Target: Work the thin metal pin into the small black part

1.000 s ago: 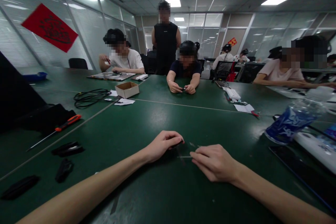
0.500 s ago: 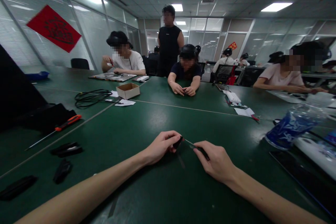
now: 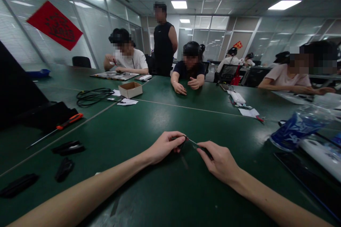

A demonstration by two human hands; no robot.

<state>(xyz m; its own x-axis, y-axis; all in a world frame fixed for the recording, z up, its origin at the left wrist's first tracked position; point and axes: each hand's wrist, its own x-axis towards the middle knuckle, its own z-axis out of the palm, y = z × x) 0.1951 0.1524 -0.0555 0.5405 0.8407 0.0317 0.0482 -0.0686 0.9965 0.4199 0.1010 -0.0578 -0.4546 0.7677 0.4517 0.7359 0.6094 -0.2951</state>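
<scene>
My left grip (image 3: 165, 147) is closed on a small black part (image 3: 182, 142); my right grip (image 3: 220, 160) pinches the thin metal rod (image 3: 193, 143) running from it.

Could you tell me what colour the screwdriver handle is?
The screwdriver handle is orange and black, best in the head view.

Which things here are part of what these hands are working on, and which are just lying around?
In hand:
left hand, pinching a small black piece
right hand, pinching a dark strip
thin wire, running between them

Lying about:
orange-handled screwdriver
coiled black cable
cardboard box
plastic water bottle
</scene>
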